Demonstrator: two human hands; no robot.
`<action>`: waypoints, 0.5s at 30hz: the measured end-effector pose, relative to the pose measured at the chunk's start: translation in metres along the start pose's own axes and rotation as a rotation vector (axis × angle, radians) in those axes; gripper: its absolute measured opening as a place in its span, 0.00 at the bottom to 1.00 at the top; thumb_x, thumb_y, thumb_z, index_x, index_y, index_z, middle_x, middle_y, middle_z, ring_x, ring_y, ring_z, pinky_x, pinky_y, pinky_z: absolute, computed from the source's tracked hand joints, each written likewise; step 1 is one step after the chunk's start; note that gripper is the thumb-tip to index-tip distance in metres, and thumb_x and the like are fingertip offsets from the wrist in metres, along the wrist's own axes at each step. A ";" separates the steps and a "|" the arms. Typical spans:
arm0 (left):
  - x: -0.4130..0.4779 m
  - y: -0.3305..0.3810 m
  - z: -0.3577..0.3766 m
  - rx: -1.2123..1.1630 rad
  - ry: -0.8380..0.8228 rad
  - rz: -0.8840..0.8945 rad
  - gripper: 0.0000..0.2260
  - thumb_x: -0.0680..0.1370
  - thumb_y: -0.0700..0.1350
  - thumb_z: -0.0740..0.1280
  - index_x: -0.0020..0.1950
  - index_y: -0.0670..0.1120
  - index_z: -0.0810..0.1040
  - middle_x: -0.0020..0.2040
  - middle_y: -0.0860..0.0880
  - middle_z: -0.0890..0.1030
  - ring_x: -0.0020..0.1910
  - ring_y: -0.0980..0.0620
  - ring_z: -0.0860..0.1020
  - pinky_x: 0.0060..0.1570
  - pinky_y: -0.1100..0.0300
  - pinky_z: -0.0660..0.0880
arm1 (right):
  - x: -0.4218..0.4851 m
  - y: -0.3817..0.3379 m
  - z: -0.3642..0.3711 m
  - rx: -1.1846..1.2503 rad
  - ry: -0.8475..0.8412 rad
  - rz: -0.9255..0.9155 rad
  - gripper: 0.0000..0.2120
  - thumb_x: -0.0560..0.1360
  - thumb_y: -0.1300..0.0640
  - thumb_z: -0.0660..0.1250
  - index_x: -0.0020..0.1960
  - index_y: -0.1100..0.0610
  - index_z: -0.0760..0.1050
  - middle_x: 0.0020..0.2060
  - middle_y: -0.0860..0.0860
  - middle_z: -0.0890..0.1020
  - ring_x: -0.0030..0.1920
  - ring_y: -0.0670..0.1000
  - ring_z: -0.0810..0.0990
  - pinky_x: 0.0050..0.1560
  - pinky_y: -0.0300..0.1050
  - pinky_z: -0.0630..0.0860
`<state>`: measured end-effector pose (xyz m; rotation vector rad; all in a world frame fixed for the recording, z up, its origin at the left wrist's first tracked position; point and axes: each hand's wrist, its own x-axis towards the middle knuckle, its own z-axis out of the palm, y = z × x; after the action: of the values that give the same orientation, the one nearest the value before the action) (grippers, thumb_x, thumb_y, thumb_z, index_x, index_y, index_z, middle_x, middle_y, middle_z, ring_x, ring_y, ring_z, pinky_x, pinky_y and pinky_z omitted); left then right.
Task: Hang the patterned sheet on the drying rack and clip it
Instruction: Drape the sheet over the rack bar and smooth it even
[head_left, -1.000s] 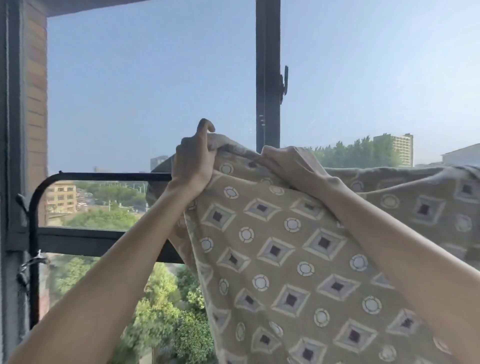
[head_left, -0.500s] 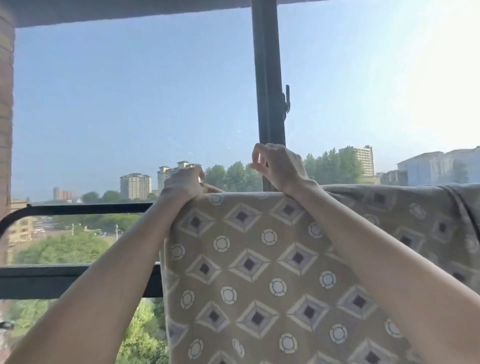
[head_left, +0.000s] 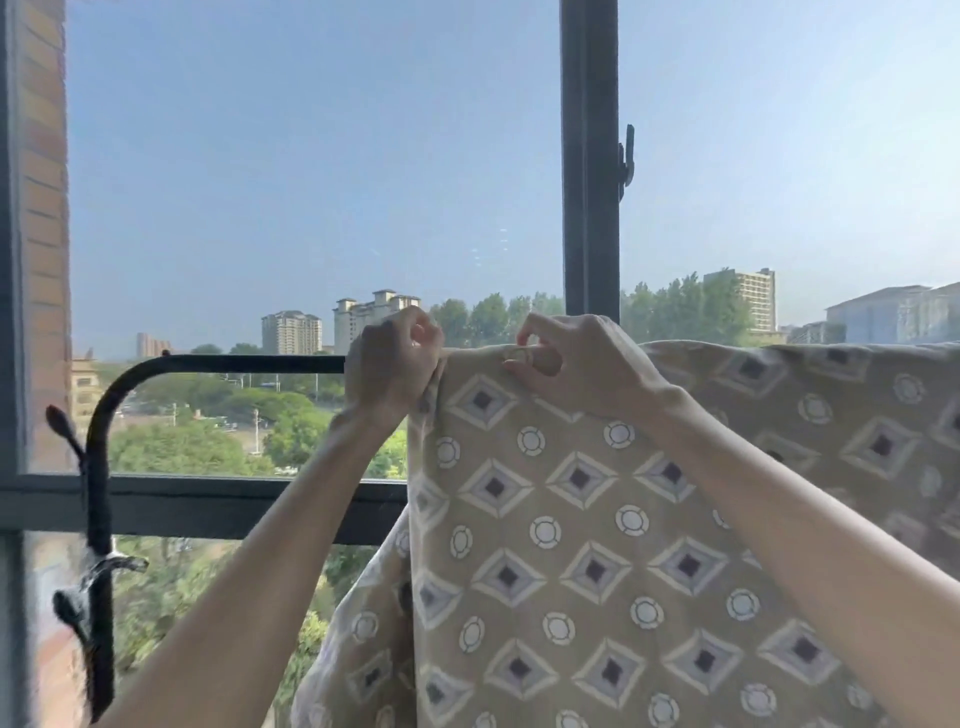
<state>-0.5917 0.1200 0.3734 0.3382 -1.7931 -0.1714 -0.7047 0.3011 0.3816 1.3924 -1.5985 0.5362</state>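
Hands at a high window, seen from the person's own head height, with both bare forearms reaching up and forward. A tan patterned sheet (head_left: 571, 519), printed with pale diamonds and small white rings, is draped over the top rail of a black drying rack (head_left: 234, 364) and hangs down towards the camera, filling the lower right of the view. More of it runs along the rail to the right edge. The left hand (head_left: 392, 364) is at the sheet's left edge, right where the cloth meets the bare rail; its fingers (head_left: 415, 332) are curled in a loose fist and grip the bunched edge of the cloth. The right hand (head_left: 582, 364) sits just beside it on the top fold, knuckles up, with the thumb and fingers (head_left: 540, 332) pinching a small tan spot on the fold; whether that is a clip or only cloth cannot be told. The two hands are near each other but apart. To the left the rack's rail bends down into an upright post with dark and pale cords (head_left: 98, 566) knotted round it. Behind it runs a dark horizontal window frame (head_left: 208, 506), and a dark upright mullion (head_left: 589, 156) with a handle (head_left: 627, 156) rises above the right hand. A brick wall (head_left: 44, 208) edges the far left. Beyond are green trees (head_left: 208, 441), pale tower blocks (head_left: 374, 317) and a hazy blue sky.
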 end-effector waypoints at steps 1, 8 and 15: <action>-0.012 -0.004 0.001 0.023 0.049 0.033 0.11 0.79 0.48 0.60 0.50 0.46 0.80 0.49 0.47 0.82 0.49 0.49 0.78 0.49 0.57 0.70 | 0.000 0.000 0.000 0.003 0.008 0.003 0.15 0.74 0.44 0.66 0.52 0.54 0.75 0.31 0.46 0.76 0.29 0.50 0.75 0.36 0.42 0.75; -0.089 0.010 0.010 -0.271 -0.099 -0.275 0.26 0.75 0.62 0.62 0.62 0.47 0.58 0.55 0.48 0.64 0.55 0.50 0.68 0.54 0.53 0.68 | -0.001 -0.002 0.003 0.021 -0.006 -0.013 0.13 0.74 0.46 0.65 0.53 0.53 0.74 0.35 0.48 0.79 0.33 0.53 0.78 0.37 0.45 0.75; -0.122 0.010 0.002 -0.233 -0.018 -0.349 0.11 0.83 0.51 0.52 0.52 0.44 0.67 0.35 0.50 0.75 0.31 0.52 0.74 0.29 0.55 0.68 | -0.015 0.002 0.013 -0.137 0.040 -0.074 0.21 0.76 0.35 0.56 0.62 0.47 0.71 0.45 0.47 0.82 0.37 0.51 0.80 0.36 0.40 0.69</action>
<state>-0.5687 0.1679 0.2628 0.4802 -1.6991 -0.6258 -0.7125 0.2993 0.3626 1.3240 -1.5166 0.4012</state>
